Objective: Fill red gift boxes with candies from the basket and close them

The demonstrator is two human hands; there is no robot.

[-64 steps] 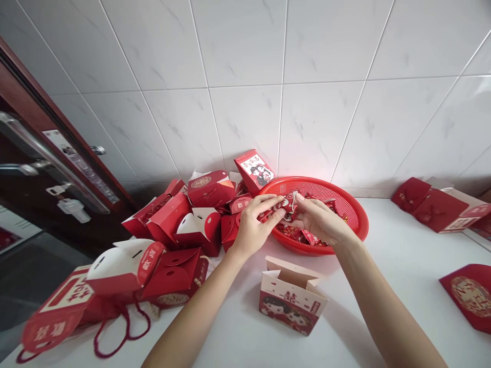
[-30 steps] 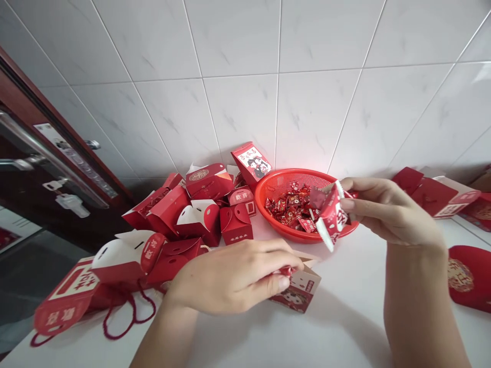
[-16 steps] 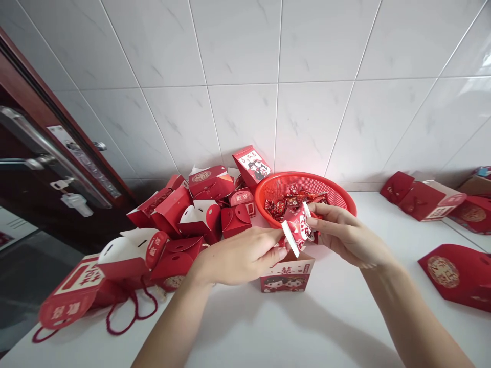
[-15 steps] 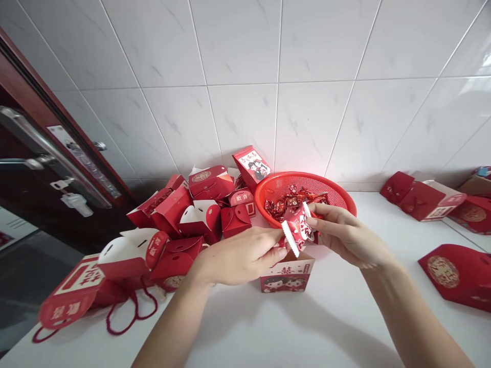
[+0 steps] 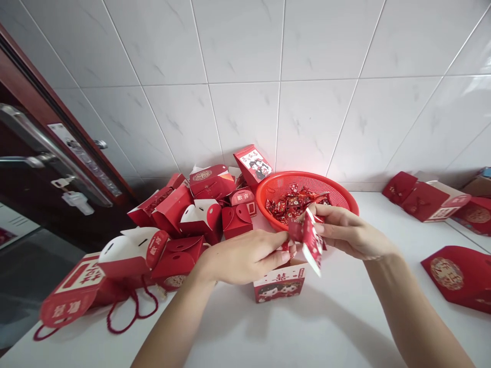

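Both hands meet over an open red-and-cream printed paper box (image 5: pixel 279 290), each pinching something small and red.

Left-hand fingers are nearly closed on a small red wrapped piece (image 5: pixel 286 248), mostly hidden by them; the right hand (image 5: pixel 347 232) grips a shiny red packet with white crimped ends (image 5: pixel 312 245) between thumb and fingers, its long axis steep, lower end towards the viewer. Below the fingertips stands the box, its long side running left to right; the left hand (image 5: pixel 245 258) is nearer and hides part of its mouth, while the packet hangs by its right end. Just behind is a round red plastic mesh basket (image 5: pixel 353 202) of red-wrapped pieces (image 5: pixel 278 207); further left, red and white paper boxes (image 5: pixel 210 181) crowd the white tabletop (image 5: pixel 245 327).
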